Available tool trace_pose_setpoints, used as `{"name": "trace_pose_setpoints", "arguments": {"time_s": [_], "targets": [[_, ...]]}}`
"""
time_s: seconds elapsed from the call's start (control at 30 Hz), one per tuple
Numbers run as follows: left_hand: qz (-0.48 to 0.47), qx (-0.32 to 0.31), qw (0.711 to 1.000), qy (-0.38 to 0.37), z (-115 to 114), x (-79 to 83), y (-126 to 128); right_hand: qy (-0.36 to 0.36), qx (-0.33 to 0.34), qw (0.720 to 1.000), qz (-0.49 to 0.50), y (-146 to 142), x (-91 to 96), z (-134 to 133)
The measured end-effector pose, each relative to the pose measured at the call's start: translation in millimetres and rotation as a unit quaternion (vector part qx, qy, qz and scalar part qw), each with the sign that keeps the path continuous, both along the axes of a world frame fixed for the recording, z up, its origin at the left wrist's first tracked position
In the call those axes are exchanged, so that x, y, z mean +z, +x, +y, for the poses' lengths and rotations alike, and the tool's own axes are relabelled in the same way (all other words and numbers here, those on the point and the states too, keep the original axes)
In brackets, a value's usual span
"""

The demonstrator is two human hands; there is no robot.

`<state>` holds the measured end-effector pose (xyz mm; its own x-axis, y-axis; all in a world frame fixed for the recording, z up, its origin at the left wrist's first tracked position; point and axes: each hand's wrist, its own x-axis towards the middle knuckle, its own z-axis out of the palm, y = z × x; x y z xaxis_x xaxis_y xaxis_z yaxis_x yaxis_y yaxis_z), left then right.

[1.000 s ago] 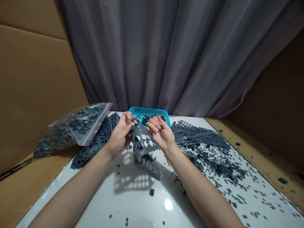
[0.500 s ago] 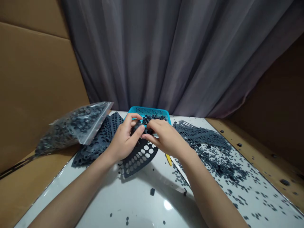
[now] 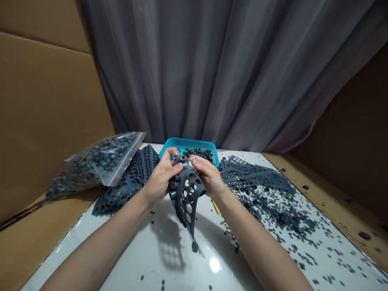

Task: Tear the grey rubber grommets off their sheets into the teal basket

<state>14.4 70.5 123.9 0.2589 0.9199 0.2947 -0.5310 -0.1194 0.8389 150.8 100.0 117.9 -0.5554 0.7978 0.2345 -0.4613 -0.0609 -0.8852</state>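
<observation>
A dark grey perforated rubber sheet [image 3: 189,193] is bent between my two hands, its lower part hanging to a point above the white table. My left hand [image 3: 162,173] is closed on its upper left part, thumb pressed near a small round piece with a hole. My right hand [image 3: 209,173] grips the upper right part, fingers curled behind it. Just beyond the hands sits a blue basket [image 3: 190,142] with many small dark pieces [image 3: 201,153] in it. The fingertips behind the sheet are partly hidden.
On the left, a clear zip bag [image 3: 100,161] full of dark pieces leans on stacked perforated sheets [image 3: 130,182]. More punched sheets [image 3: 257,176] lie on the right, with loose dark discs [image 3: 287,220] scattered around. A yellow-handled tool [image 3: 216,207] lies near my right wrist.
The sheet has been turned and folded, from fanned out flat at lower left to hanging downward between my hands. My right hand has shifted from above the sheet to its right side.
</observation>
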Motion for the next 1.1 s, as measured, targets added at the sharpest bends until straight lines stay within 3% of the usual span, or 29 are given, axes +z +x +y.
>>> {"name": "trace_pose_setpoints", "arguments": {"time_s": [0.1,0.17,0.23,0.3,0.33,0.4,0.5,0.6,0.67,0.73,0.8,0.9,0.97,1.03,1.1], "targets": [[-0.022,0.029,0.999,0.003,1,-0.2,-4,-0.052,-0.006,0.992,0.111,-2,2.5,2],[0.004,0.057,0.998,0.03,2,-0.2,-8,-0.033,-0.031,0.987,0.156,5,8.2,6],[0.083,0.068,0.992,0.06,2,-1.0,-12,0.043,-0.074,0.988,0.129,16,14.2,11],[0.183,0.067,0.978,0.078,1,-2.0,-14,0.165,-0.135,0.977,0.021,26,19.0,13],[0.228,0.07,0.967,0.085,0,-2.2,-14,0.231,-0.165,0.957,-0.057,30,20.7,13],[0.304,0.09,0.942,0.109,-2,-1.9,-13,0.343,-0.205,0.891,-0.213,33,22.9,9],[0.397,0.135,0.891,0.172,-5,0.6,-10,0.432,-0.177,0.808,-0.36,29,24.3,1],[0.454,0.16,0.851,0.209,-8,3.5,-9,0.456,-0.143,0.775,-0.414,24,24.5,-3],[0.465,0.158,0.845,0.211,-10,4.5,-10,0.463,-0.133,0.764,-0.429,24,23.8,-3],[0.454,0.145,0.855,0.204,-9,4.2,-10,0.465,-0.125,0.771,-0.417,24,21.5,-1],[0.404,0.117,0.889,0.183,-7,2.5,-10,0.447,-0.119,0.804,-0.373,22,16.7,0],[0.231,0.052,0.965,0.112,-3,0.6,-7,0.329,-0.078,0.91,-0.239,12,6.1,0],[0.115,0.027,0.992,0.052,-2,1.7,-4,0.221,-0.046,0.965,-0.13,3,0.4,0],[0.039,0.032,0.999,0.004,-1,4.4,-3,0.147,-0.051,0.987,-0.045,-3,-1.6,1],[0.001,0.046,0.999,-0.016,0,5.9,-3,0.124,-0.101,0.987,-0.006,-2,-1.0,7]]}}
